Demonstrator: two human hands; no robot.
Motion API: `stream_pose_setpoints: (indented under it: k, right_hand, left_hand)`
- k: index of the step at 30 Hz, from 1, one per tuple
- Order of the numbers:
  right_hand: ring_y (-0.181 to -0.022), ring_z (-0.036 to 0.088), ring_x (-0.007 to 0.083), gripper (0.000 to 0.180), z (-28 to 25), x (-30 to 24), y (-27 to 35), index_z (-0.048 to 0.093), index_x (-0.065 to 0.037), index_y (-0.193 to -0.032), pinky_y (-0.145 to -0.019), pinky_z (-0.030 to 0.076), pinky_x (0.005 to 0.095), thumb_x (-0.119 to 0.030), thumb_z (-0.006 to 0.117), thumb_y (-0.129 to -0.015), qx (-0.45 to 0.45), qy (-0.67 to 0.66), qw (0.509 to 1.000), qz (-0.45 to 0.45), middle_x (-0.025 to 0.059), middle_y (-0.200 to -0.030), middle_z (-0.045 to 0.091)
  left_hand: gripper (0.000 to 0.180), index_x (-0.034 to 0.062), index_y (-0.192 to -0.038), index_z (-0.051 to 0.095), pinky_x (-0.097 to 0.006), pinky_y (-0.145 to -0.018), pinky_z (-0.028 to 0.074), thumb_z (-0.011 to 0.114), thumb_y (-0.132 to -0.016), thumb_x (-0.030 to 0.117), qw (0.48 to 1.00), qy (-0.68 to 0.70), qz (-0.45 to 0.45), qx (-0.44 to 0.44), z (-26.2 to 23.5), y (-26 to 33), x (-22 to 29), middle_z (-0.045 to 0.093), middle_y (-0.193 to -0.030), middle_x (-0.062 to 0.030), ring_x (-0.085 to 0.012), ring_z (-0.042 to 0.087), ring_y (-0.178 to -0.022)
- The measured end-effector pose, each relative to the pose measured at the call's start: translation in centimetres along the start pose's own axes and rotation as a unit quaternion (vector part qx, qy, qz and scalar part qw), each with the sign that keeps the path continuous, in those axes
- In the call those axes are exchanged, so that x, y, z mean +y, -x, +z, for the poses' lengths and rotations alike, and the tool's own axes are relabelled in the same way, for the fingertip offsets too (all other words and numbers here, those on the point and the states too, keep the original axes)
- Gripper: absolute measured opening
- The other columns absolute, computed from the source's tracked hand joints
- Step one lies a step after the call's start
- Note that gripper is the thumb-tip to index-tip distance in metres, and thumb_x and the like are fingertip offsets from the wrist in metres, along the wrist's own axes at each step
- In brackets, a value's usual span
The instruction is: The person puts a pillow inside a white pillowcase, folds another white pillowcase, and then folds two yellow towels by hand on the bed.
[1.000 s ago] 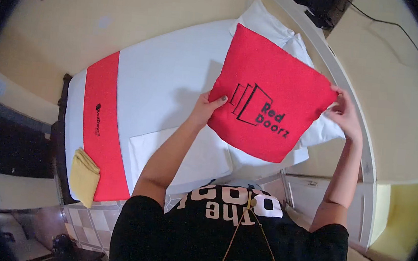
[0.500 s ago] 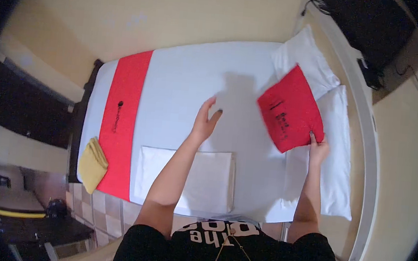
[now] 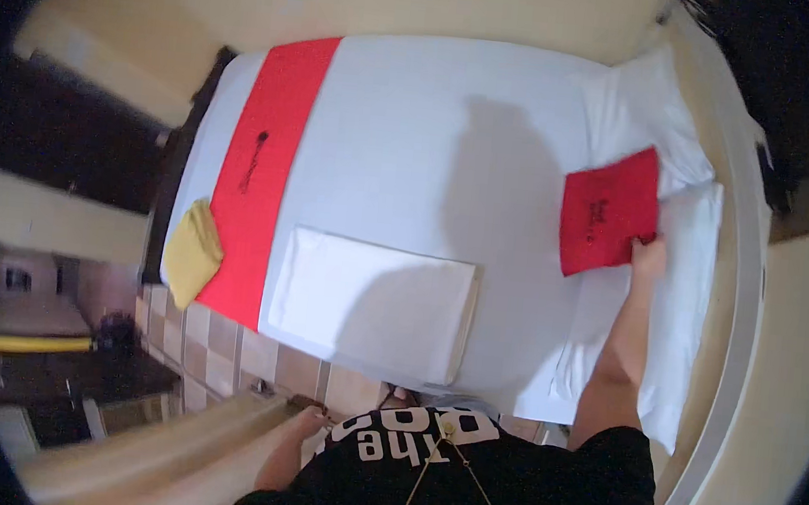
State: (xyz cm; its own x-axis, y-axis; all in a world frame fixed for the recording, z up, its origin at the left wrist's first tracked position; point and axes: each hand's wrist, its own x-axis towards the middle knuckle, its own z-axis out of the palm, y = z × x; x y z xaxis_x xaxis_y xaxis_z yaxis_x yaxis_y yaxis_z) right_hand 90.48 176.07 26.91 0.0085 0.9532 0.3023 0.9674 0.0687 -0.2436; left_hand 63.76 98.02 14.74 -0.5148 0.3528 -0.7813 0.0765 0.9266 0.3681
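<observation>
Looking down past our black shirt (image 3: 520, 474), we have our two hands well apart. Our left hand (image 3: 311, 419) is low by our side, above the tiled floor (image 3: 213, 351); it is blurred, and we cannot tell whether its fingers grasp anything. Just beyond our shirt, a folded white cloth (image 3: 372, 298) lies flat on the near side of the bed (image 3: 405, 137), partly in shadow. Our right hand (image 3: 649, 257) pinches the near right corner of a red cushion (image 3: 610, 208), which is at the pillow end, in front of two white pillows (image 3: 680, 315). Toward the foot, a folded yellow towel (image 3: 193, 253) overlaps a red strip of cloth (image 3: 261, 182) laid across the bed. Farthest off, we see a cream wall (image 3: 445, 6).
</observation>
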Motion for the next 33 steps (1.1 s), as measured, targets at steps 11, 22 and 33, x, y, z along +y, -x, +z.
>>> stream_pose_setpoints:
  k: [11,22,33]
  right_hand:
    - [-0.084,0.054,0.0316,0.039,-0.2,-7.7,18.3,0.054,-0.005,-0.098,-0.075,0.041,0.0452,-0.017,0.066,-0.063,0.236,-0.016,0.962,-0.139,0.0142,-0.092,0.057]
    - [-0.082,0.061,0.026,0.03,1.7,-31.7,66.7,0.061,-0.005,-0.094,-0.074,0.048,0.0348,-0.021,0.066,-0.069,-0.612,-0.127,0.536,-0.568,0.0128,-0.088,0.063]
    - [-0.079,0.061,0.0312,0.027,6.9,-50.6,83.3,0.063,-0.004,-0.084,-0.073,0.048,0.0391,-0.025,0.062,-0.068,-0.616,-0.046,0.52,-0.59,0.0152,-0.082,0.064]
  left_hand:
    - [0.045,0.0061,-0.11,0.056,-0.039,-0.079,0.046,0.061,-0.076,0.036,0.989,0.092,-0.021,0.118,-1.9,3.3,-3.2,0.062,-0.096,-0.0159,-0.0303,0.059,-0.09]
    - [0.038,0.0042,-0.103,0.058,-0.04,-0.079,0.045,0.056,-0.078,0.033,0.978,0.177,0.085,0.071,-1.8,8.7,-27.7,0.061,-0.094,-0.0196,-0.033,0.059,-0.088]
    - [0.034,0.0019,-0.099,0.056,-0.035,-0.073,0.047,0.056,-0.081,0.031,0.928,0.298,-0.006,0.223,-21.7,6.8,-37.2,0.063,-0.089,-0.016,-0.0291,0.06,-0.082]
